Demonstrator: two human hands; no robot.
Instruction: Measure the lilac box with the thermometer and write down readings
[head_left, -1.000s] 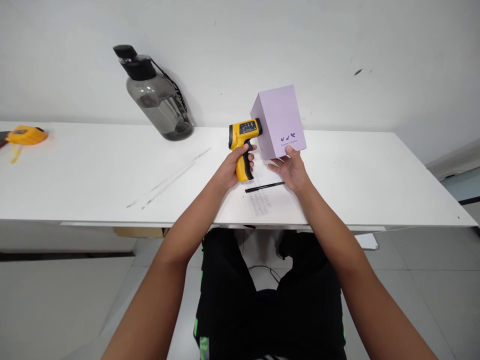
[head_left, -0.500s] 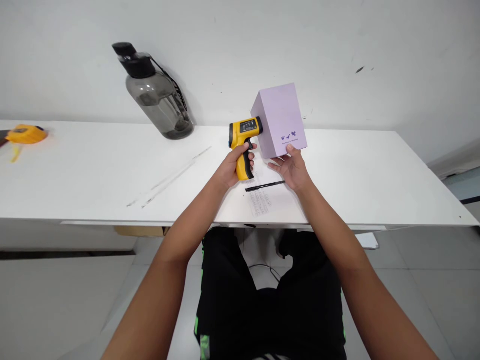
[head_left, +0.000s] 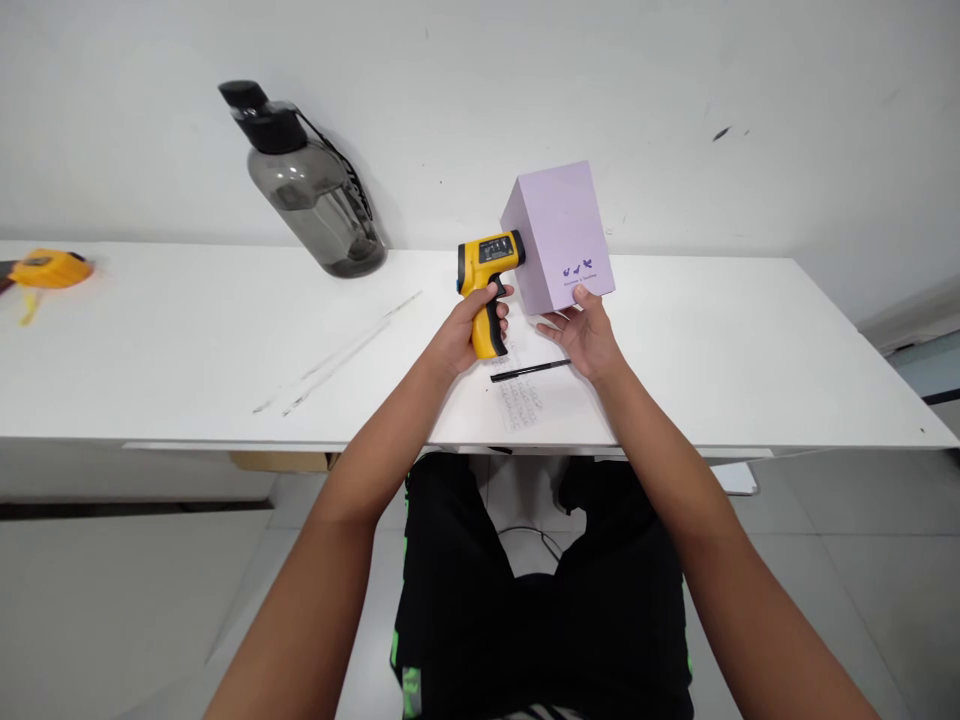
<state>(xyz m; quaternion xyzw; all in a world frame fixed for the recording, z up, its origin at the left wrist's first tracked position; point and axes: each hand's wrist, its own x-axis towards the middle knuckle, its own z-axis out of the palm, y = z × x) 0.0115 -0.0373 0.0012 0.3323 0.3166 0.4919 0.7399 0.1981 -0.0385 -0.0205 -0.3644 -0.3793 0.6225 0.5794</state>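
Observation:
My left hand (head_left: pixel 466 325) is wrapped round the grip of a yellow and black infrared thermometer gun (head_left: pixel 478 262), thumb near its trigger. The gun's front end points right, against or very close to the left side of a lilac box (head_left: pixel 566 225). With thumb on its printed face and fingers beneath, my right hand (head_left: pixel 585 335) holds the box by its lower edge, tilted. Dark bird figures and a line of small print mark that face. Below both hands a black pen (head_left: pixel 529 371) lies on the table, over faint handwriting.
A grey see-through water bottle (head_left: pixel 311 190) with a black lid stands at the back left by the wall. Farther left is an orange-yellow tape measure (head_left: pixel 51 268). Long pencil-like marks run across the white table (head_left: pixel 165 350), whose front edge is close to my lap.
The view has shifted very slightly. Both hands keep the thermometer gun and the box in the same position against each other.

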